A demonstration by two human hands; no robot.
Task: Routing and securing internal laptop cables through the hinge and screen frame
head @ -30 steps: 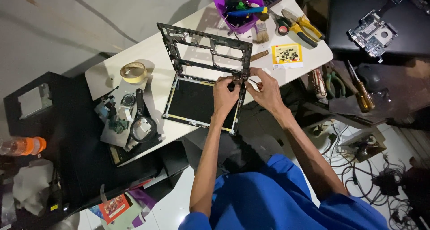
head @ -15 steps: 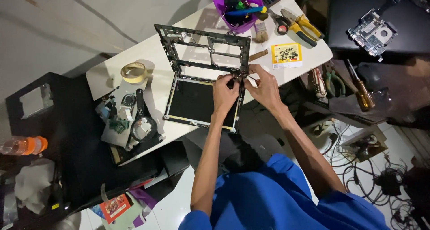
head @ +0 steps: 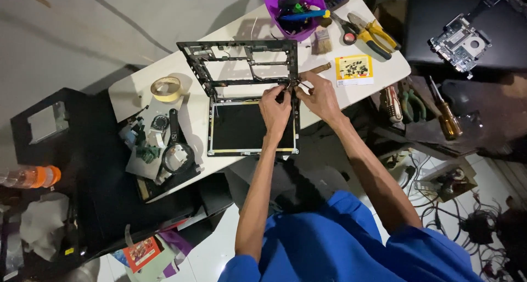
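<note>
A stripped black laptop frame (head: 241, 68) is seen just above the middle of the picture, lying on a white tabletop (head: 351, 92), with the dark screen panel (head: 241, 127) joined to it directly below. The long axis of the frame runs left to right across the picture. Both hands are met at its lower right corner, by the hinge. The left hand (head: 275, 107) is placed just below that corner, fingers pinched narrow on the frame edge. The right hand (head: 319, 95) is set just to the right of it, fingers likewise closed small at the same spot; whether a small tool is held there cannot be told. The two hands are nearly touching, and neither is clearly nearer.

Compared with a second ago, the frame is seen slightly higher and squarer in the picture, and both hands are found at the same corner, barely shifted. A purple tub (head: 293, 7) and yellow-handled pliers (head: 373, 32) lie at upper right.
</note>
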